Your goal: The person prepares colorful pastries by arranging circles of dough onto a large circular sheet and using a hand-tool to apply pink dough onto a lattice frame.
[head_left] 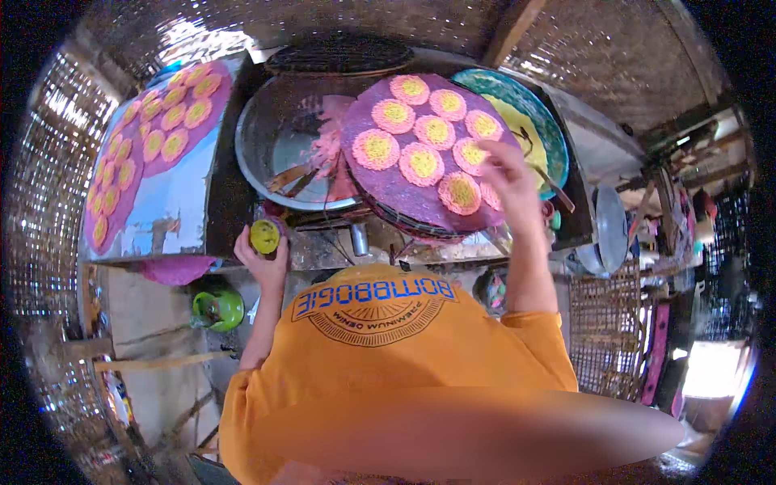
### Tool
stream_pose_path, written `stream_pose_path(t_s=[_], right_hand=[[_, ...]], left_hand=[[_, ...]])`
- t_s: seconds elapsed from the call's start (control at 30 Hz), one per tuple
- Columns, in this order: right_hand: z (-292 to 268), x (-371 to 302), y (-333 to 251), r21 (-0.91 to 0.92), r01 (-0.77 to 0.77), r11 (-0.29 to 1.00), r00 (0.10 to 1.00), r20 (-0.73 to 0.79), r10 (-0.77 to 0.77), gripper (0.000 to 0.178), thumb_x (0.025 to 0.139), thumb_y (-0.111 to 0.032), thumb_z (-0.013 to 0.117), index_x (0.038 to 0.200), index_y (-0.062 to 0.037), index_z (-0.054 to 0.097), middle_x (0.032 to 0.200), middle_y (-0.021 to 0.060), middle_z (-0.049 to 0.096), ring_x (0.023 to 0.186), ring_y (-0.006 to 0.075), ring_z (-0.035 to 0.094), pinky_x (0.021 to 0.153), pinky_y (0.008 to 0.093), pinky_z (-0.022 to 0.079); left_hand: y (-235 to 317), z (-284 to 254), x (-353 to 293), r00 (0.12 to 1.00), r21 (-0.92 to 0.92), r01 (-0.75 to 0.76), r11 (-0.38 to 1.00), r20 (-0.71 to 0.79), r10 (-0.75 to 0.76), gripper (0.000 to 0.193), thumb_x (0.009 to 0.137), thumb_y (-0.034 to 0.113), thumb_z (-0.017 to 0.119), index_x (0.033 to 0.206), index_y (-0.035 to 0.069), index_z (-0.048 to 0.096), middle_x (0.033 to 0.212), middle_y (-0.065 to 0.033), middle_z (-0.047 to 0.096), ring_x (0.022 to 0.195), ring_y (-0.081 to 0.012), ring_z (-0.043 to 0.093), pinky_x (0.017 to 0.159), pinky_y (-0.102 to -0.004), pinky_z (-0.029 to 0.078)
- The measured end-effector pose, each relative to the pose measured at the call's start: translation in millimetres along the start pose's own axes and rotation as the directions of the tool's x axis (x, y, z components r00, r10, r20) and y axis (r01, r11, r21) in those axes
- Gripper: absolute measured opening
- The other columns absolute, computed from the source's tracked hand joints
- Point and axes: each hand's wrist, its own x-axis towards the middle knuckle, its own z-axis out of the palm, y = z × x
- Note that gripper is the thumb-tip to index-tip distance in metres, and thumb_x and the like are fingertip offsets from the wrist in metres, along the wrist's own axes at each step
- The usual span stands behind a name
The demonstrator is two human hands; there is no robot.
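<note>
My left hand is closed around a small cup-like piece with yellow stuff on top, at the near edge of the bench. Raised over the right side of a round purple sheet, my right hand has its fingers bent together; whether anything is between them is hidden. Several pink rounds with yellow centres, made of fine strands, lie on that sheet. It rests on a dark round support. One round sits right beside my right fingertips, and another is partly covered by the hand.
A grey metal basin holds pink stuff and wooden pieces. At the right, a green basin contains a yellow mixture. Purple sheets with more rounds lie on a pale blue board. A green container stands below.
</note>
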Motion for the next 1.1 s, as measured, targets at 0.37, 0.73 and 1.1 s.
stream_pose_path(t_s=[0.37,0.73,1.1], right_hand=[[111,-28,-51,-0.246,0.586,0.772,0.783,0.417,-0.461,0.065,0.070,-0.033,0.067,0.122,-0.0016,0.043,0.116,0.0187,0.048,0.103,0.0335,0.049,0.087,0.0392,0.040],[30,-13,-38,-0.235,0.186,0.954,0.981,0.102,-0.166,0.065,0.069,-0.028,0.069,0.123,-0.0017,0.044,0.092,0.0142,0.063,0.077,0.0178,0.061,0.065,0.0265,0.047],[33,-24,-6,-0.485,0.306,0.819,0.915,0.388,-0.112,0.072,0.069,-0.029,0.065,0.128,-0.0025,0.034,0.084,0.0224,0.056,0.084,0.0355,0.053,0.075,0.0420,0.042]], left_hand=[[124,22,48,0.729,-0.560,-0.119,0.820,0.512,0.455,0.081,0.059,0.014,0.075,0.126,0.003,0.030,0.122,-0.0147,0.042,0.112,-0.0258,0.044,0.092,-0.0361,0.038],[136,21,50,0.719,-0.723,0.267,0.638,0.590,0.367,0.093,0.060,0.004,0.071,0.135,0.008,0.016,0.128,-0.0180,0.036,0.117,-0.0253,0.040,0.095,-0.0358,0.036],[142,14,83,0.766,-0.786,0.508,0.353,0.600,0.232,0.094,0.063,0.027,0.071,0.135,0.007,0.015,0.119,-0.0191,0.046,0.108,-0.0274,0.049,0.093,-0.0374,0.038]])
